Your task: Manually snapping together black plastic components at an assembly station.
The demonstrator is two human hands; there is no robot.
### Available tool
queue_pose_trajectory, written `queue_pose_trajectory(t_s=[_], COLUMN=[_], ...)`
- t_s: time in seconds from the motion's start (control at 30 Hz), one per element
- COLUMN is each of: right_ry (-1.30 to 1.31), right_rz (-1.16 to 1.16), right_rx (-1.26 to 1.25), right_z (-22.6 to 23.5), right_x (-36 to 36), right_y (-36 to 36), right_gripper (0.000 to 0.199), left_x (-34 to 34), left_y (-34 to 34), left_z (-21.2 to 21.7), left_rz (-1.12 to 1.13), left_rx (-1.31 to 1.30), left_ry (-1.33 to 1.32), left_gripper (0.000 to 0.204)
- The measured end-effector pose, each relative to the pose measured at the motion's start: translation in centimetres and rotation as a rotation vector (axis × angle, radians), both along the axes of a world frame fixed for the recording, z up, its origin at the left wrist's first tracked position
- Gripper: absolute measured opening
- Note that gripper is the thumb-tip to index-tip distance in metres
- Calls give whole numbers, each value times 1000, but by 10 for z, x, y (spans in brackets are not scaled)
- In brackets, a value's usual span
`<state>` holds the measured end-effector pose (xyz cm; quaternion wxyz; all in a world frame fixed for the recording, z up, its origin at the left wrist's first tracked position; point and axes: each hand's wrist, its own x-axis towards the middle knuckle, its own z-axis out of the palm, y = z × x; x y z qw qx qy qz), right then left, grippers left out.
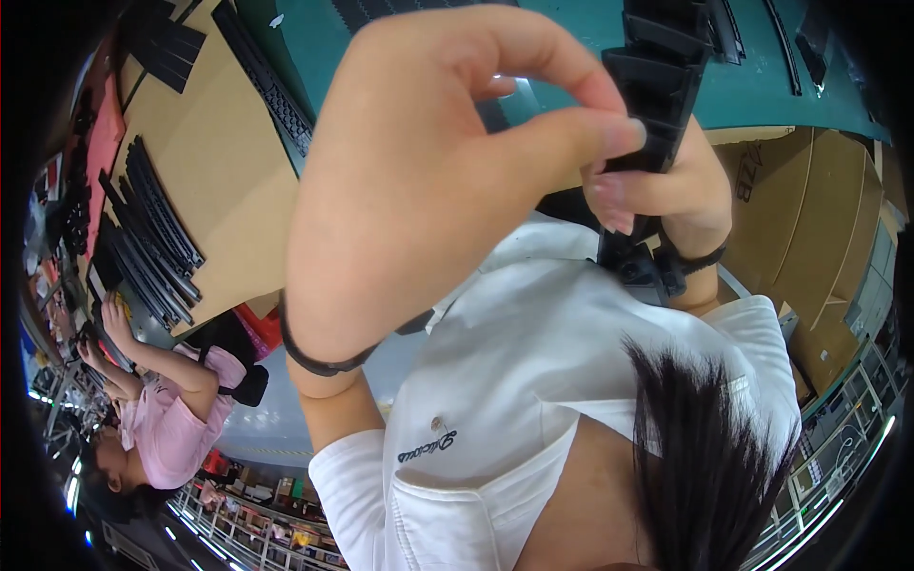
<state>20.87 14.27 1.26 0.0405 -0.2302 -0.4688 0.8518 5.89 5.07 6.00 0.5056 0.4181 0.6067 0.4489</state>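
Observation:
A long black plastic part with rib-like compartments rises steeply at the upper right. My right hand is closed around its lower portion, with the fingers partly hidden behind it. Large in the middle, my left hand reaches across from the left, its thumb and index finger pinched together against the part's left edge. Whatever lies between those fingertips is too small or hidden to make out. Both wrists wear dark bands.
A teal work surface lies behind my hands. On a brown cardboard sheet at left rest several curved black strips. Cardboard boxes stand at right. A person in a pink top works at far left.

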Motion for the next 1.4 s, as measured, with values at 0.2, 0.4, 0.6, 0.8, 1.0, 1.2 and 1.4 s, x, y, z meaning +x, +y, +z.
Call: queue_pose_trajectory(t_s=[0.2,0.4,0.6,0.8,1.0,1.2,1.4], right_ry=[-13,-28,-17,-30,-37,-57,-73], right_rz=[3,-10,-32,-34,-28,-18,-24], right_rx=[11,37,51,58,82,78,88], right_z=[3,1,1,3,3,4,6], right_x=[-1,-2,-2,-2,-1,-2,-2], right_y=[-4,-9,-11,-11,-9,-9,-8], right_gripper=[12,12,12,13,12,12,12], left_x=[-3,-9,-6,-4,-5,-4,1], left_y=[-4,-11,-15,-16,-18,-17,-17], left_z=[-2,-9,-13,-18,-22,-28,-30], left_rz=[-6,18,46,79,108,145,177], left_rx=[-79,-60,-36,-13,9,30,56], left_ry=[-176,-195,-213,-234,-260,-280,-303], left_gripper=[6,6,6,6,6,6,7])
